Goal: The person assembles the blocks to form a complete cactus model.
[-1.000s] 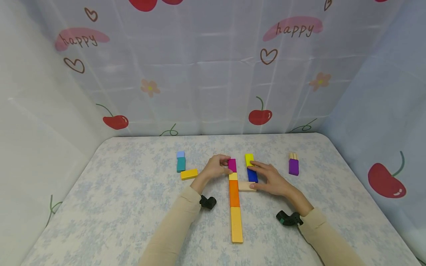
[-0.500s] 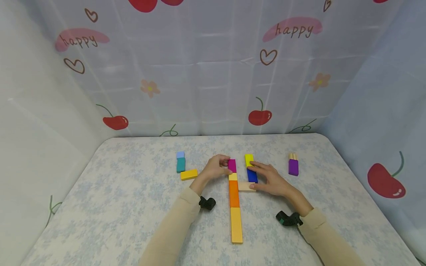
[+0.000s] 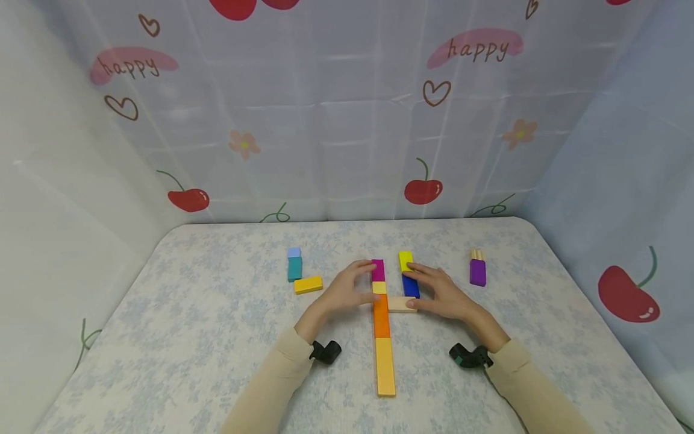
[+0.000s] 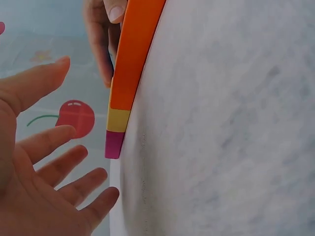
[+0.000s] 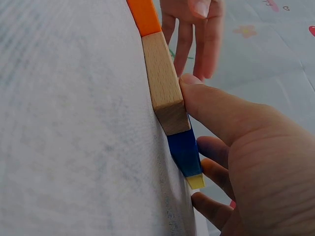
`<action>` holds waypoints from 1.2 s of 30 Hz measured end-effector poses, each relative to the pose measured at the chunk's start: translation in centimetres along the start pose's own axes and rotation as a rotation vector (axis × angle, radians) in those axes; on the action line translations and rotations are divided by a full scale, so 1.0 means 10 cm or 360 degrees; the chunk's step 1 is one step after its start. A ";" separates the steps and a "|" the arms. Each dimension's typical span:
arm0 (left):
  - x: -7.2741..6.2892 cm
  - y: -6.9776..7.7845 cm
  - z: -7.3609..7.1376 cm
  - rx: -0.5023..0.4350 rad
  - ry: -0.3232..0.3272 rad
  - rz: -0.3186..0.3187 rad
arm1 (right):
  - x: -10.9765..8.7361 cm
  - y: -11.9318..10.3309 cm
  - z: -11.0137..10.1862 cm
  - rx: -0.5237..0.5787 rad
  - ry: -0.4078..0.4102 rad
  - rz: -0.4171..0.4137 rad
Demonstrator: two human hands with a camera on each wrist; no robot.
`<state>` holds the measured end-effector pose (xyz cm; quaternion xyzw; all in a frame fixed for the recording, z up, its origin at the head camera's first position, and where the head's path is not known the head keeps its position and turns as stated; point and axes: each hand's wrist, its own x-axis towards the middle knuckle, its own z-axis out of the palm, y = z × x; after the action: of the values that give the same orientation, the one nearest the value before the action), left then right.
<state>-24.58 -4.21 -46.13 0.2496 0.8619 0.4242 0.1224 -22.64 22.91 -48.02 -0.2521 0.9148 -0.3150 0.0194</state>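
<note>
A row of blocks runs up the table: a long yellow-orange block (image 3: 385, 366), an orange block (image 3: 382, 319), a small pale yellow block (image 3: 379, 288) and a magenta block (image 3: 378, 270). Just left of the row, my left hand (image 3: 343, 290) has its fingers spread and holds nothing; in the left wrist view it stands apart from the blocks. A plain wooden block (image 5: 165, 73) sticks out right from the orange one. My right hand (image 3: 443, 295) rests its thumb on that wooden block, while its fingers lie at the blue block (image 3: 411, 286) and the yellow block (image 3: 405, 259).
Off to the left lie a light blue block (image 3: 294, 252), a teal block (image 3: 295, 269) and a yellow-orange block (image 3: 308, 285). On the right is a purple block (image 3: 478, 273) with several thin wooden pieces (image 3: 477, 254) behind it. A printed curtain (image 3: 347, 120) stands behind the table.
My left hand has let go of the magenta block, spread its fingers and drawn back slightly toward me. The right hand and the blocks stay in place.
</note>
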 end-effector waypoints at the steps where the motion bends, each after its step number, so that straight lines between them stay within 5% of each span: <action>1: -0.03 0.01 0.00 0.0020 -0.0029 0.0017 | 0.00 0.00 0.00 -0.0003 0.0000 -0.0002; 10: -0.19 0.02 0.03 0.0239 -0.0211 0.0137 | 0.00 0.01 0.00 -0.0010 -0.0002 0.0004; 20: -0.20 -0.02 0.10 0.0434 -0.0214 0.0186 | 0.00 -0.01 -0.01 0.0000 -0.0008 0.0005; 36: -0.20 -0.04 0.11 0.0463 -0.0217 0.0160 | -0.01 -0.04 -0.02 0.0004 0.0001 0.0012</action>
<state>-22.56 -4.75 -47.15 0.3356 0.8903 0.2826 0.1219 -22.45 22.79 -47.66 -0.2486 0.9154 -0.3160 0.0206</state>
